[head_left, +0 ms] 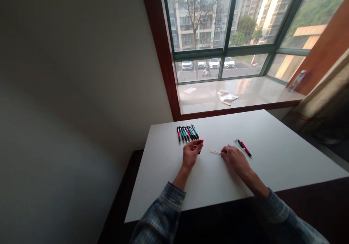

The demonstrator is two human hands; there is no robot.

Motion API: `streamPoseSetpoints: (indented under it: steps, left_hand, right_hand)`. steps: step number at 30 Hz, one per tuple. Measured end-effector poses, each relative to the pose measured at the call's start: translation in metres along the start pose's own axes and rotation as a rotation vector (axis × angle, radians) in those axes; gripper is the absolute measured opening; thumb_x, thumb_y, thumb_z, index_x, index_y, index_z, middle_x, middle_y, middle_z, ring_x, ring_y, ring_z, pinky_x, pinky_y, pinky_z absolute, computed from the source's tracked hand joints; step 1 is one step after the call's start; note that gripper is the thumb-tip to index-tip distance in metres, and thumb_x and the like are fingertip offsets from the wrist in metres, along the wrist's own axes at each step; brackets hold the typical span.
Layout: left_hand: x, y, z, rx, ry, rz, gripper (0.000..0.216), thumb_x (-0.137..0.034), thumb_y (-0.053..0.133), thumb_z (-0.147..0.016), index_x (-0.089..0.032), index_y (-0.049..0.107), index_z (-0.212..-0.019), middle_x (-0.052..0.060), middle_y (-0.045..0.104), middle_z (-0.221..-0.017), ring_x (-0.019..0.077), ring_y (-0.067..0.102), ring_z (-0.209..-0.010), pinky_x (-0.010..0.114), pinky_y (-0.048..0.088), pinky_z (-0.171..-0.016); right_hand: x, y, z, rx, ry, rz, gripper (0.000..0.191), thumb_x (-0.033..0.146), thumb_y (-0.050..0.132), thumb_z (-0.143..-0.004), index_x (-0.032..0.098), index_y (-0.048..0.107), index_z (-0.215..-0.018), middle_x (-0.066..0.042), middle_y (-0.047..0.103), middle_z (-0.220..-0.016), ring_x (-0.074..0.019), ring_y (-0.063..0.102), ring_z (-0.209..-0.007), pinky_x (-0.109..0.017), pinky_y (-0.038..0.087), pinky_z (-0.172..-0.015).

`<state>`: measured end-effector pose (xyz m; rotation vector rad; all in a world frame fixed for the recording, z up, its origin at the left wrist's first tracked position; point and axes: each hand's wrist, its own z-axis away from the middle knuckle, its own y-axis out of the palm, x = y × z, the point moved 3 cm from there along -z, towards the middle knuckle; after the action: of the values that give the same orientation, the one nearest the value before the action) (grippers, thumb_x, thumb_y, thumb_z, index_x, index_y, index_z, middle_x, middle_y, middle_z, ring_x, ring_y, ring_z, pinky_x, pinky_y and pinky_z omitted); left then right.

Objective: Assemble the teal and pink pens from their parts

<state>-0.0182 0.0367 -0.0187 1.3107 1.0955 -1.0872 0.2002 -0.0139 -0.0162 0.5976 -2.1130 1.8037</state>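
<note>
My left hand (190,156) is closed around a red and black pen part (201,141), its red end showing above the fingers. In my right hand (236,161), the fingertips pinch a thin white pen refill (215,151) that points left, toward the other hand. Just beyond the left hand, several assembled pens (187,133) in red, teal and black lie side by side in a slanting row. To the right of my right hand lies a red and black pen barrel (247,149), with a thin pale stick like another refill beside it, partly hidden by the hand.
Everything lies on a white table (163,178). Behind it is a windowsill (201,104) with a crumpled white cloth (227,97), a small paper (190,90) and a clear bottle (297,80). A wall borders the left side; a curtain (313,106) hangs at right.
</note>
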Motion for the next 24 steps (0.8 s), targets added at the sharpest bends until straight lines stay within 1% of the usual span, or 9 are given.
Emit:
streamPoseSetpoints:
  steps: [2, 5, 8, 10, 12, 17, 19, 22, 24]
  left_hand:
    - [-0.001, 0.002, 0.002, 0.020, -0.027, 0.033, 0.042, -0.041, 0.089, -0.067, -0.016, 0.081, -0.100, 0.008, 0.076, -0.087, 0.0144, 0.062, -0.073, 0.026, 0.050, -0.066]
    - [-0.004, 0.006, 0.004, 0.067, -0.037, 0.050, 0.042, -0.041, 0.091, -0.065, -0.014, 0.081, -0.096, 0.008, 0.075, -0.084, 0.0138, 0.062, -0.071, 0.027, 0.050, -0.066]
    - [-0.005, 0.009, 0.006, 0.125, -0.044, 0.035, 0.041, -0.040, 0.091, -0.066, -0.014, 0.081, -0.094, 0.007, 0.074, -0.080, 0.0134, 0.061, -0.068, 0.026, 0.048, -0.063]
    - [-0.005, 0.010, 0.007, 0.154, -0.049, 0.031, 0.040, -0.040, 0.090, -0.066, -0.014, 0.081, -0.094, 0.007, 0.074, -0.079, 0.0131, 0.061, -0.067, 0.025, 0.047, -0.062]
    - [-0.006, 0.010, 0.007, 0.167, -0.048, 0.036, 0.040, -0.040, 0.091, -0.066, -0.014, 0.081, -0.094, 0.007, 0.074, -0.078, 0.0131, 0.061, -0.067, 0.025, 0.046, -0.062]
    - [-0.007, 0.011, 0.007, 0.186, -0.031, 0.050, 0.036, -0.038, 0.091, -0.067, -0.014, 0.081, -0.093, 0.007, 0.074, -0.079, 0.0131, 0.061, -0.068, 0.025, 0.046, -0.062]
    - [-0.007, 0.011, 0.008, 0.197, -0.027, 0.054, 0.035, -0.037, 0.091, -0.068, -0.014, 0.081, -0.093, 0.007, 0.074, -0.080, 0.0129, 0.061, -0.067, 0.026, 0.046, -0.063]
    - [-0.008, 0.011, 0.007, 0.195, -0.022, 0.063, 0.035, -0.037, 0.091, -0.068, -0.015, 0.081, -0.093, 0.006, 0.074, -0.078, 0.0132, 0.061, -0.067, 0.026, 0.046, -0.063]
    - [-0.008, 0.009, 0.007, 0.176, -0.025, 0.080, 0.036, -0.037, 0.091, -0.067, -0.015, 0.081, -0.093, 0.007, 0.075, -0.082, 0.0147, 0.063, -0.071, 0.027, 0.048, -0.066]
  right_hand:
    - [0.003, -0.006, -0.007, -0.008, -0.003, -0.147, 0.017, 0.028, 0.055, -0.096, 0.021, 0.068, -0.088, -0.009, 0.071, -0.089, -0.0258, 0.065, -0.087, -0.036, 0.047, -0.076]
    - [0.012, -0.021, -0.021, -0.051, 0.005, -0.501, 0.022, 0.038, 0.053, -0.098, 0.021, 0.066, -0.105, -0.006, 0.072, -0.090, -0.0224, 0.064, -0.080, -0.035, 0.049, -0.072]
    - [0.029, -0.031, -0.033, -0.097, -0.020, -0.828, 0.032, 0.044, 0.059, -0.096, 0.020, 0.065, -0.116, -0.005, 0.071, -0.088, -0.0187, 0.061, -0.072, -0.033, 0.050, -0.068]
    - [0.041, -0.034, -0.038, -0.111, -0.041, -0.983, 0.032, 0.046, 0.065, -0.092, 0.019, 0.067, -0.110, -0.004, 0.070, -0.086, -0.0175, 0.061, -0.071, -0.032, 0.051, -0.068]
    - [0.049, -0.032, -0.043, -0.125, -0.043, -1.075, 0.031, 0.046, 0.072, -0.087, 0.019, 0.068, -0.101, -0.004, 0.070, -0.086, -0.0174, 0.064, -0.073, -0.032, 0.052, -0.069]
    - [0.054, -0.018, -0.047, -0.119, -0.038, -1.099, 0.030, 0.046, 0.077, -0.083, 0.020, 0.069, -0.095, -0.004, 0.073, -0.088, -0.0177, 0.068, -0.074, -0.033, 0.056, -0.073]
    - [0.056, -0.013, -0.046, -0.078, -0.052, -1.034, 0.029, 0.046, 0.076, -0.084, 0.020, 0.071, -0.094, -0.005, 0.075, -0.089, -0.0191, 0.070, -0.077, -0.034, 0.057, -0.076]
    - [0.057, -0.010, -0.040, -0.012, -0.080, -0.913, 0.029, 0.048, 0.072, -0.086, 0.021, 0.075, -0.096, -0.007, 0.077, -0.097, -0.0220, 0.073, -0.083, -0.036, 0.058, -0.079]
    - [0.049, -0.014, -0.036, -0.068, -0.063, -0.810, 0.032, 0.051, 0.070, -0.088, 0.022, 0.076, -0.099, -0.008, 0.078, -0.101, -0.0232, 0.073, -0.085, -0.037, 0.058, -0.079]
